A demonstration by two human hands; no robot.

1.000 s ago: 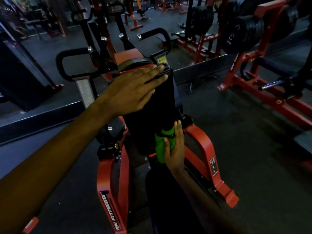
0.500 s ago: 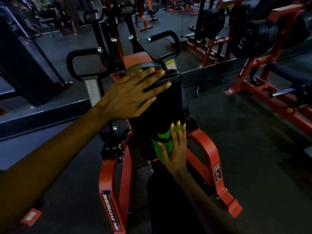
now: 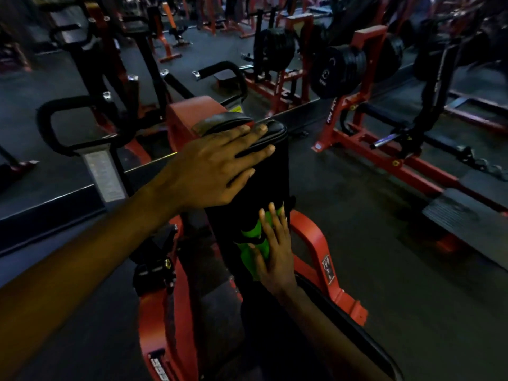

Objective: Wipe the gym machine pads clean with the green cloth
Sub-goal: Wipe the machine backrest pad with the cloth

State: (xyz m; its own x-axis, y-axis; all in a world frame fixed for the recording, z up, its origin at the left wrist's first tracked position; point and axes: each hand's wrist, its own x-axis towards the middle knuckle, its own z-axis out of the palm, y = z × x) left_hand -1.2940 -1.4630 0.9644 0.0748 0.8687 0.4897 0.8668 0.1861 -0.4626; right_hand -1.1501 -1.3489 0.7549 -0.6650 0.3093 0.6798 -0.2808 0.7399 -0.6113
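A black upright chest pad (image 3: 270, 171) stands on a red gym machine in the middle of the view. My left hand (image 3: 217, 169) lies flat on the pad's top left side, fingers spread and holding nothing. Lower down, my right hand (image 3: 275, 248) presses the green cloth (image 3: 254, 243) flat against the pad's face, fingers extended over it. The cloth is bunched and partly hidden under my palm. A black seat pad (image 3: 275, 339) lies below my right forearm.
The machine's red frame (image 3: 313, 237) flanks the pad. Black handles (image 3: 55, 122) rise at left and behind the pad (image 3: 225, 71). Another red machine with black weight plates (image 3: 338, 72) stands at right, a black step (image 3: 467, 224) beside it. Dark rubber floor surrounds everything.
My right hand has slid the green cloth slightly up the pad's face. My left hand stays flat near the pad's top. The view has shifted closer and a little lower.
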